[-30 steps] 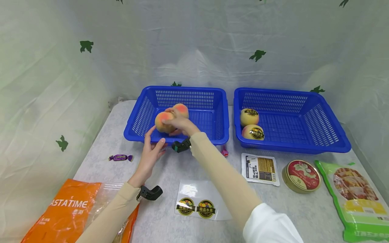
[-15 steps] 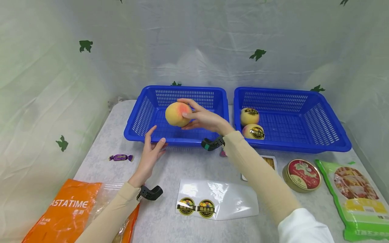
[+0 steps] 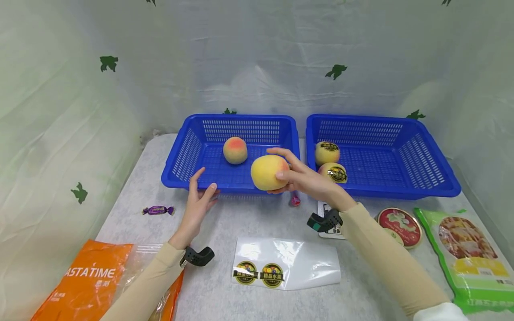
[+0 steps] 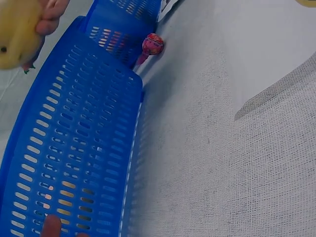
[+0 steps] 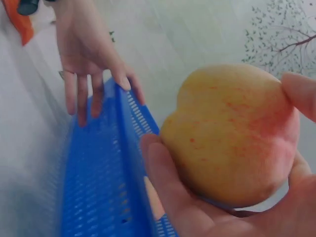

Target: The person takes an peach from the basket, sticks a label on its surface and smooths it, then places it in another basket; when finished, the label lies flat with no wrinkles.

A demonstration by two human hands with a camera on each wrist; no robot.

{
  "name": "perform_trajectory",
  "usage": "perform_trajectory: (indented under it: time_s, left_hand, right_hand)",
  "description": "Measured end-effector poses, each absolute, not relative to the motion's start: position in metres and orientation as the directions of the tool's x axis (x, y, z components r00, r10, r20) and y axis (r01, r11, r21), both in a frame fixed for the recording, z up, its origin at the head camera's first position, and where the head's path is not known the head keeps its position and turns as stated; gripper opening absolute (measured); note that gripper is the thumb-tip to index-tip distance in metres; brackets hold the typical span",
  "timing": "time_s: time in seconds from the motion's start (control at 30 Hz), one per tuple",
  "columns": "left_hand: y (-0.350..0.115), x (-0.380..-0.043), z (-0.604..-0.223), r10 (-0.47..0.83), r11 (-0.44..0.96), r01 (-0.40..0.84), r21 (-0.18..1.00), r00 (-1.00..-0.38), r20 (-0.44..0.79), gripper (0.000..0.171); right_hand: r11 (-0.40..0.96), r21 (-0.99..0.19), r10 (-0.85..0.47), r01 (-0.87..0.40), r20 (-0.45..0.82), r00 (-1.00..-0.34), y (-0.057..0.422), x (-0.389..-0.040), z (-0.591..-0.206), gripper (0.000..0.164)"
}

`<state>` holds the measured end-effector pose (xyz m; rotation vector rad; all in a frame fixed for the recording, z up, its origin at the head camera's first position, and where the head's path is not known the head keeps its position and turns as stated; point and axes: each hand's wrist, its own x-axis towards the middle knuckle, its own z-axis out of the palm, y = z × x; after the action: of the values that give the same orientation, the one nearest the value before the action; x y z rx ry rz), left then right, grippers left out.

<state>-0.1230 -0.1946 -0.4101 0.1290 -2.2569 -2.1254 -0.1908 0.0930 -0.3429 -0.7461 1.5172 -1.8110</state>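
My right hand [image 3: 307,178] grips a yellow peach [image 3: 265,173] with a pink blush, held over the front right of the left blue basket [image 3: 230,186]. In the right wrist view, thumb and fingers wrap the peach [image 5: 232,133] from both sides. Another peach [image 3: 235,150] lies inside that basket, toward its left. My left hand [image 3: 196,207] rests at the basket's front rim, its fingers fairly straight along the wall in the right wrist view. Two peaches bearing black-and-gold stickers, one behind [image 3: 327,153] and one in front [image 3: 332,172], sit in the right blue basket [image 3: 401,192].
A clear sheet [image 3: 307,263] with two fruit stickers lies in front. A purple candy [image 3: 158,210] and an orange bag [image 3: 84,281] are at left. A lollipop [image 3: 296,200], a partly hidden white packet [image 3: 322,209], a round tin [image 3: 401,227] and a green bag [image 3: 466,254] are rightward.
My right hand has lifted one peach out of the left basket's interior and carried it rightward and toward me. The other peach there is now uncovered. My left hand stays at the rim.
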Motion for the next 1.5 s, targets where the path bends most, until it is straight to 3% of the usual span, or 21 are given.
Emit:
perform_trajectory:
  time_s: [0.33, 0.63, 0.87, 1.03, 1.5]
  left_hand:
    - [-0.196, -0.12, -0.41, -0.088, 0.05, -0.031, 0.998, -0.996, -0.027, 0.06]
    - [-0.197, -0.12, -0.415, -0.088, 0.057, -0.031, 0.998, -0.996, -0.026, 0.059]
    - [-0.195, -0.121, -0.417, -0.099, 0.063, -0.02, 0.998, -0.995, -0.014, 0.058]
    - [-0.194, -0.122, -0.416, -0.104, 0.067, -0.017, 0.998, -0.994, -0.01, 0.058]
    - [-0.193, -0.125, -0.416, -0.1, 0.067, -0.002, 0.998, -0.995, 0.005, 0.057]
  right_hand:
    - [0.002, -1.0, -0.737, 0.013, -0.01, -0.676, 0.128, -0.15, -0.362, 0.049]
    - [0.008, -0.999, -0.76, -0.046, 0.023, -0.649, 0.138, -0.131, -0.399, 0.059]
    - [0.222, -0.949, -0.706, -0.223, 0.002, -0.708, 0.134, -0.123, -0.425, 0.063]
    - [0.268, -0.899, -0.689, -0.346, 0.072, -0.721, 0.125, -0.126, -0.435, 0.065]
    - [0.258, -0.883, -0.723, -0.391, 0.093, -0.685, 0.118, -0.12, -0.402, 0.05]
